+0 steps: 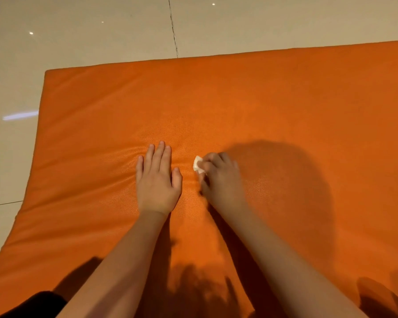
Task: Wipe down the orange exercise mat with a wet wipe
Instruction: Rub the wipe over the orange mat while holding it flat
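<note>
Nearest to you, a patch of dark fabric [32, 304] sits at the lower left corner, and both your bare forearms reach forward from the bottom edge over the orange exercise mat [285, 99], throwing dark shadows onto its near part. Your left hand [157, 180] lies palm down on the mat near its middle, its fingers [161, 154] straight and close together and pointing away from you, the thumb lying alongside; it holds nothing, and the mat's skin puckers into shallow creases to its left. Just beside it, apart from it, your right hand [218, 180] is slightly blurred and lies in shade, its fingers [213, 160] curled round a small bunched white wet wipe [198, 165]. Only the left end of the wipe shows, sticking out past the fingertips toward your left hand and resting against the mat; how much of it is tucked under the hand you cannot tell. A large rounded shadow spreads over the mat to the right of that hand. Beyond your hands the mat runs on, with its far edge and far left corner in view while its right side runs out of the picture. It lies flat on a glossy beige tiled floor [101, 31], where a dark grout line [174, 31] runs away from the mat's far edge and small bright reflections dot the tiles.
</note>
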The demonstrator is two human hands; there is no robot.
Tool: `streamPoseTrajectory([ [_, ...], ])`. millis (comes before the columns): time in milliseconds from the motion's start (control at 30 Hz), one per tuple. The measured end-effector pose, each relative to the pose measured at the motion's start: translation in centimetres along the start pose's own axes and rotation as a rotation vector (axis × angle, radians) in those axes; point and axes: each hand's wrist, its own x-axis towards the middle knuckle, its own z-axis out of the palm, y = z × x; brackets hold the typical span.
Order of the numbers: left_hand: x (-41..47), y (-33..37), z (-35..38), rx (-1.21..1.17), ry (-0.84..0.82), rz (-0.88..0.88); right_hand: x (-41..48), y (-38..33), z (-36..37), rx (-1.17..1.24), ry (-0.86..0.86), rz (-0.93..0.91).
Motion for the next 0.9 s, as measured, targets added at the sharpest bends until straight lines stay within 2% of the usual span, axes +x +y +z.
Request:
streamPoseTrajectory([
  [100, 0.0, 0.1, 0.0, -0.011, 0.005, 0.000, -0.9, 1.4, -0.5, -0.047, -0.037, -0.128],
  [167, 0.0, 0.1, -0.1, -0.023, 0.013, 0.005, -0.3, 2.5, -0.9, -0.110, 0.001, -0.003],
  [233, 0.0, 0.1, -0.2, -0.033, 0.024, 0.013, -0.3, 1.9, -0.9, -0.068, 0.085, 0.236],
  [300, 0.0, -0.1, -0.1, -0.037, 0.028, 0.015, -1.5, -0.3, -0.1, 0.001, 0.138, 0.320],
  [367, -0.1, -0.1, 0.0, -0.037, 0.028, 0.010, -3.3, -1.8, 0.6, 0.008, 0.093, 0.183],
  [467, 0.0, 0.0, 0.0, -0.040, 0.031, 0.007, -4.0, 0.2, -0.2, -0.075, -0.003, -0.001],
  [600, 0.0, 0.0, 0.0, -0.039, 0.033, 0.016, -4.0, 1.3, -0.6, -0.098, 0.108, 0.165],
  [833, -1.2, 0.6, 0.0, -0.023, 0.028, 0.024, -4.2, 1.2, 0.1, -0.114, 0.152, 0.130],
  [900, -3.4, 1.3, -0.2, -0.024, -0.024, -0.008, -4.3, 1.3, 0.4, -0.106, 0.157, 0.139],
])
